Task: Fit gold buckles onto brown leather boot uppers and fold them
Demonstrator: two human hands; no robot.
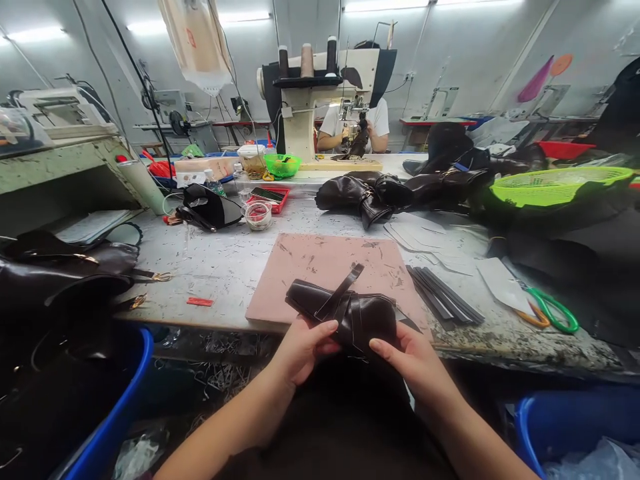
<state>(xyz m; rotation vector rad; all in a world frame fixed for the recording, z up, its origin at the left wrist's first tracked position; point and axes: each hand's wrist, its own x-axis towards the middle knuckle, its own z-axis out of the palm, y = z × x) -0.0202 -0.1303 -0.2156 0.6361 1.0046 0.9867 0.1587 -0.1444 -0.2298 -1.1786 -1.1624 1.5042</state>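
Between my two hands is a dark brown leather boot upper [370,317] with crossed straps, one strap end sticking up. My left hand [307,343] grips its near left edge, thumb on top by the straps. On the right side, my right hand [413,353] pinches the leather with the thumb over it and the fingers underneath. The piece is held over the front part of a pink board [290,263] on the workbench. Its lower edge runs down toward my dark lap, where its outline is hard to make out.
Dark strips [445,297], white paper pieces [415,237] and green-handled scissors [553,310] lie to the right. More boot uppers [360,193] are piled behind the board and at left. Blue bins [143,353] flank me. A person works at a sewing machine [300,127] opposite.
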